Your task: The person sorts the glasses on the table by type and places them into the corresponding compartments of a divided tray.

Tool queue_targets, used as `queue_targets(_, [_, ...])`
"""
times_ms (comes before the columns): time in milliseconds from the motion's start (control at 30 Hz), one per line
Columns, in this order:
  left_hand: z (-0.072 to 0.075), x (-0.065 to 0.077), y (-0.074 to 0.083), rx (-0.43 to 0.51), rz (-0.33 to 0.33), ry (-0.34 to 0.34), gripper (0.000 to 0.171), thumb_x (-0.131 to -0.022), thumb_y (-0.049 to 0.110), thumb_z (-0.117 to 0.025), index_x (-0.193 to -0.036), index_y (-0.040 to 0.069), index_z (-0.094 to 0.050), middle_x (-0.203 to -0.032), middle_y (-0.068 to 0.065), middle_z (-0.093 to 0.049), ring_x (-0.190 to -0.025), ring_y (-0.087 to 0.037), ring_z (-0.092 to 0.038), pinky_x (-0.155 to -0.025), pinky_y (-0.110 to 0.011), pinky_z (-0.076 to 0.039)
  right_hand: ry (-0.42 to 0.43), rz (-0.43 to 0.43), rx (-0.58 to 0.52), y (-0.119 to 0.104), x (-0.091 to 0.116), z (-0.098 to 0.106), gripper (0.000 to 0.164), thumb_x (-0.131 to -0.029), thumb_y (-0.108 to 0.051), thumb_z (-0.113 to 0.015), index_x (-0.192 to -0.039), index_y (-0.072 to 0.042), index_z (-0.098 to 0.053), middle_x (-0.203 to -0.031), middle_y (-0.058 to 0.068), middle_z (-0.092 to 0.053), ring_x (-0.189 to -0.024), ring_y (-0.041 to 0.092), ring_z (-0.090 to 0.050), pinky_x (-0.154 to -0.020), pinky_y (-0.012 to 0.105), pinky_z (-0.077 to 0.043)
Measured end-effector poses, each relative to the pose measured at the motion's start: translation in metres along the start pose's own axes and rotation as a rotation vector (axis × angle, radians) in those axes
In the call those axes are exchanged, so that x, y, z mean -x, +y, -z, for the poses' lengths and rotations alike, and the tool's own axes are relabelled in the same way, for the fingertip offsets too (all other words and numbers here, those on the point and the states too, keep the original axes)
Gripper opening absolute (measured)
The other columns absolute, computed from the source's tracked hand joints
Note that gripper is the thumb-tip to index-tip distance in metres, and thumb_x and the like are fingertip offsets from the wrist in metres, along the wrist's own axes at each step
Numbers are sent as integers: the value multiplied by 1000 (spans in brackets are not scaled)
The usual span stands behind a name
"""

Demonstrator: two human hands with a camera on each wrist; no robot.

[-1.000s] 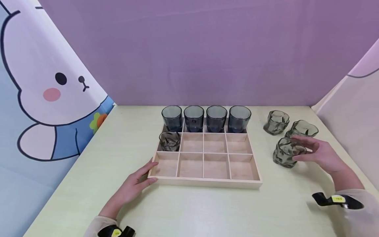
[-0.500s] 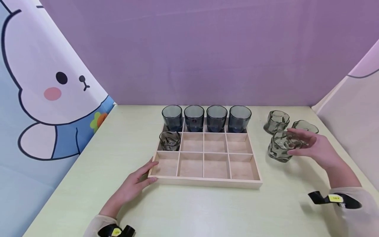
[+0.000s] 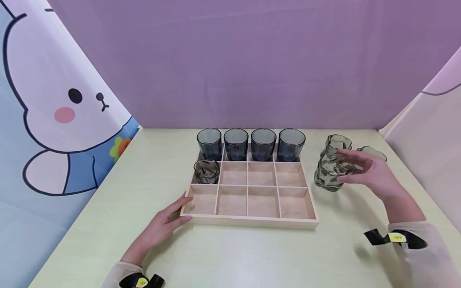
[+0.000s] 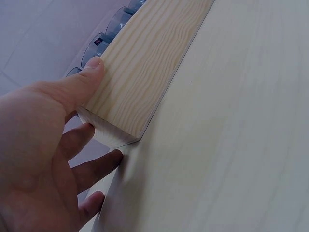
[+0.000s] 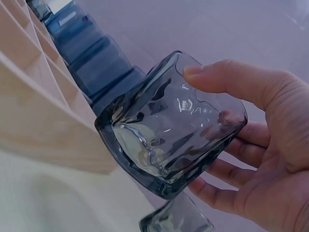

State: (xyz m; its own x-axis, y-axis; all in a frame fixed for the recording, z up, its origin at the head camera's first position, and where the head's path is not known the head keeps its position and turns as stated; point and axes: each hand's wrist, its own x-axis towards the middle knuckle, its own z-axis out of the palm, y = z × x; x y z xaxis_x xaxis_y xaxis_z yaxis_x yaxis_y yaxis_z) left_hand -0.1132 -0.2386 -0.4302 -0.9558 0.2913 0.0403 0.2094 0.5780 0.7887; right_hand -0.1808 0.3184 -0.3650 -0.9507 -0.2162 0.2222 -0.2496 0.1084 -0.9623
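Note:
My right hand (image 3: 374, 176) holds a grey, wavy-walled glass tumbler (image 3: 329, 172) between thumb and fingers, raised over the table right of the compartment tray (image 3: 252, 221). In the right wrist view the tumbler (image 5: 169, 130) is tilted, with the thumb near its rim and fingers behind. My left hand (image 3: 160, 228) pinches the tray's front left corner, thumb on the front wall and index finger at the side; its other fingers are spread loosely in the left wrist view. Another wavy tumbler (image 3: 206, 172) sits in the middle row's leftmost compartment. Several smooth blue-grey glasses, such as one (image 3: 263, 144), fill the back row.
Behind the held tumbler stand two more wavy tumblers: one (image 3: 338, 142) partly covered, the other (image 3: 372, 153) mostly behind my right hand. A purple backdrop (image 3: 252, 64) rises at the table's (image 3: 252, 256) far edge.
My right hand has lifted the wavy tumbler from the group at the right and carried it left towards the tray. The left hand has stayed at the tray corner.

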Motion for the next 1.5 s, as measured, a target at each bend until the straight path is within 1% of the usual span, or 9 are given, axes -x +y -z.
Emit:
queue_targets(133, [0, 0, 0, 2, -5, -1, 54, -96, 24, -68, -146, 14, -52, -157, -19, -32, -142, -39, -31, -110, -58, -30, -10, 6, -43, -3, -5, -8, 72, -73, 26, -72, -132, -14, -65, -122, -8, -68, -98, 7, -68, -76, 18, -55])
queue_targets(333, [1, 0, 0, 15, 7, -11, 55, -96, 27, -68, -146, 16, -51, -158, -15, -31, -144, -37, -28, -112, -56, -27, -34, 8, -23, -8, -12, -21, 70, -74, 23, -74, -134, -11, -63, -122, -5, -68, -94, 11, -69, -75, 21, -56])
queue_targets(467, [1, 0, -1, 20, 6, -12, 55, -96, 27, -68, -146, 16, -51, -159, -15, -30, -144, -36, -28, -112, -55, -28, -42, 6, -7, -10, -15, -30, 70, -73, 21, -76, -133, -13, -64, -122, -6, -68, -95, 12, -69, -75, 22, -57])
queue_targets(700, [0, 0, 0, 22, 13, -14, 55, -96, 26, -68, -146, 15, -51, -158, -15, -30, -144, -37, -28, -112, -56, -27, -33, -20, 125, -11, -21, -45, 69, -74, 11, -82, -135, -16, -63, -122, -11, -66, -104, 8, -63, -78, 20, -55])
queue_targets(833, [1, 1, 1, 23, 10, -11, 54, -96, 26, -68, -146, 15, -51, -158, -15, -31, -144, -37, -28, -112, -56, -27, -39, -34, 152, -12, -24, -56, 69, -74, 7, -83, -135, -17, -63, -124, -13, -64, -112, 6, -57, -82, 18, -53])
queue_targets(1033, [0, 0, -1, 22, 2, -10, 54, -96, 27, -67, -146, 15, -51, -158, -14, -31, -144, -37, -28, -112, -55, -27, -62, -69, 115, -14, -30, -72, 72, -72, 5, -85, -138, -6, -58, -125, -8, -62, -115, 9, -57, -83, 23, -55])
queue_targets(1167, [0, 0, -3, 19, 7, -9, 55, -96, 30, -67, -147, 16, -50, -158, -13, -30, -144, -36, -28, -112, -56, -27, -71, -77, 113, -14, -35, -83, 74, -72, 4, -85, -140, 1, -54, -129, -3, -61, -117, 10, -54, -84, 23, -54])
queue_targets(1367, [0, 0, -4, 13, 5, -7, 56, -96, 31, -68, -147, 16, -51, -158, -14, -30, -144, -37, -28, -111, -56, -27, -76, -95, 81, -13, -42, -99, 76, -72, 6, -84, -141, 3, -51, -129, 4, -62, -115, 15, -56, -81, 25, -56])
queue_targets(1500, [0, 0, -3, 13, 3, -8, 55, -95, 28, -68, -146, 16, -51, -158, -14, -31, -144, -36, -29, -111, -56, -28, -69, -108, 63, -12, -47, -112, 77, -72, 8, -84, -141, 4, -51, -127, 16, -61, -110, 19, -59, -81, 26, -56])
